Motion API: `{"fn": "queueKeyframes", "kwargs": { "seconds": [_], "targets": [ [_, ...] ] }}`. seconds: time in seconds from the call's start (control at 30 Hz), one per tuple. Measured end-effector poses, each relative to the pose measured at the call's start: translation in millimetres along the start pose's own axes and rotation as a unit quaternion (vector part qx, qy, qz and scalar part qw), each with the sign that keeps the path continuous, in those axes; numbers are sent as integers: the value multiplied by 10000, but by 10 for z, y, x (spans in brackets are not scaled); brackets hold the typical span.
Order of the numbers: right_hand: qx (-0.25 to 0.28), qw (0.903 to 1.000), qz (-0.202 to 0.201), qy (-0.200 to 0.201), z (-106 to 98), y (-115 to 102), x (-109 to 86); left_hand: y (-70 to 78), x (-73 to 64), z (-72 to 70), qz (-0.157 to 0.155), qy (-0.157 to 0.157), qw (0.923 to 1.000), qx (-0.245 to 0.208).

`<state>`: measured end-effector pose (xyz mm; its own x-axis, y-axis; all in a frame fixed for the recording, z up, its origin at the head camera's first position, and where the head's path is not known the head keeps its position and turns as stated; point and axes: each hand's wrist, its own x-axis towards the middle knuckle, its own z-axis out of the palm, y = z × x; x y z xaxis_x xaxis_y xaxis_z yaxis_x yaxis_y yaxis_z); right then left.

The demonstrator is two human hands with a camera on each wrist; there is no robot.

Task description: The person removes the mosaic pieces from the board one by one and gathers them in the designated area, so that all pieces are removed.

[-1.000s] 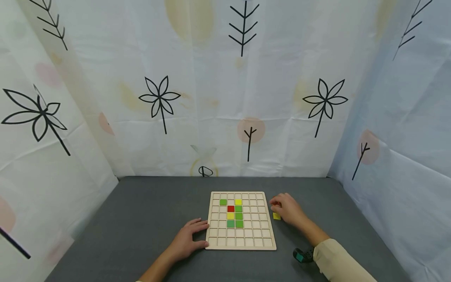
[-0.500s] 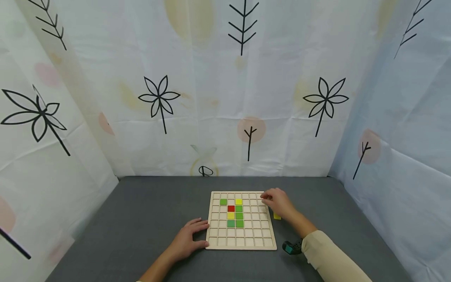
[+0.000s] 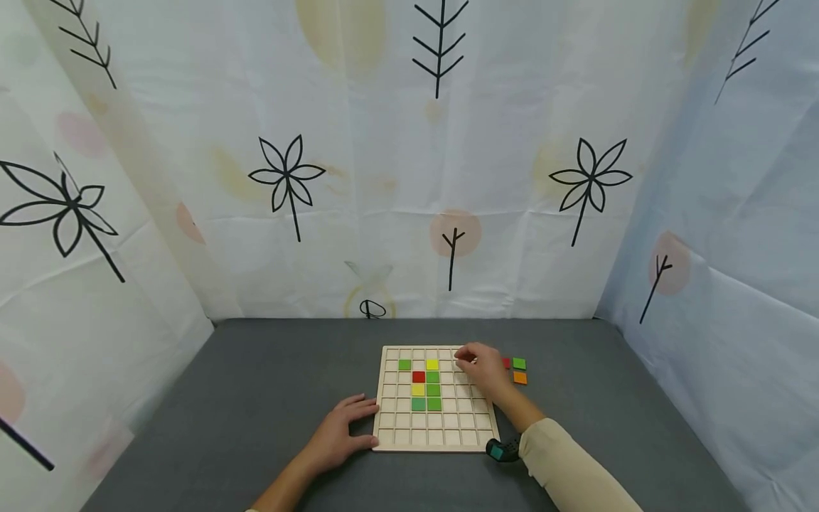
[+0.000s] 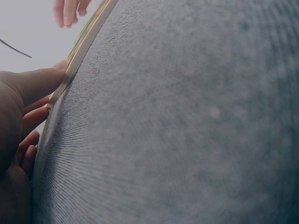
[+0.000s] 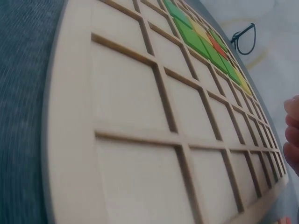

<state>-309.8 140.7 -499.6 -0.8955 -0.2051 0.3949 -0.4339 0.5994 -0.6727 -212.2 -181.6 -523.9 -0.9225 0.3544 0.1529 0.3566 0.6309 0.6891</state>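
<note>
A light wooden grid board (image 3: 399, 434) lies on the table with green, yellow and red square tiles in some cells; a red tile (image 3: 419, 377) is among them. My left hand (image 3: 335, 435) rests against the board's left edge, fingers fairly straight and thumb apart. In the left wrist view its thumb (image 4: 44, 81) touches the rim. Over the board's upper right cells is my right hand (image 3: 484, 370), fingers bent with tips close together. No tile shows at the fingertips (image 5: 293, 135) in the right wrist view, and whether they pinch something is unclear.
Right of the board lie a loose green tile (image 3: 519, 363), an orange tile (image 3: 520, 377) and a partly covered red tile (image 3: 506, 363). A dark grey cloth (image 3: 269, 384) covers the table. Patterned white curtains (image 3: 384, 178) stand behind and at both sides.
My right hand has moved left from beside the board to over its upper right cells, uncovering loose tiles. The loose yellow tile is now hidden behind the right arm. My left hand stays put.
</note>
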Motion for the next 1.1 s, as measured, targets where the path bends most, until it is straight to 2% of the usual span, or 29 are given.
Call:
{"fn": "queueKeyframes", "kwargs": {
  "seconds": [0.2, 0.33, 0.43, 0.57, 0.63, 0.8, 0.97, 1.1],
  "targets": [
    [241, 9987, 443, -94, 136, -29, 14, 4, -4, 11, -35, -33, 10000, 19],
    [189, 9983, 496, -237, 188, -52, 45, 13, -7, 15, 30, 19, 10000, 7],
    [233, 9963, 593, -583, 214, -70, 90, 24, -11, 10, 65, 61, 10000, -21],
    [498, 9876, 816, -1243, 234, -96, 164, 28, -18, 4, 40, 82, 10000, -1],
    [568, 9841, 786, -1488, 238, -108, 194, 25, -21, 3, 37, 113, 9999, 15],
    [220, 9821, 695, -1738, 256, -122, 252, 16, -21, 9, 61, 118, 9999, 1],
    [-191, 9792, 782, -1861, 279, -144, 294, 5, -12, 9, -31, 6, 10000, -47],
    [-316, 9749, 873, -2025, 277, -196, 339, 4, -5, 4, -55, -16, 10000, -75]
  ]
}}
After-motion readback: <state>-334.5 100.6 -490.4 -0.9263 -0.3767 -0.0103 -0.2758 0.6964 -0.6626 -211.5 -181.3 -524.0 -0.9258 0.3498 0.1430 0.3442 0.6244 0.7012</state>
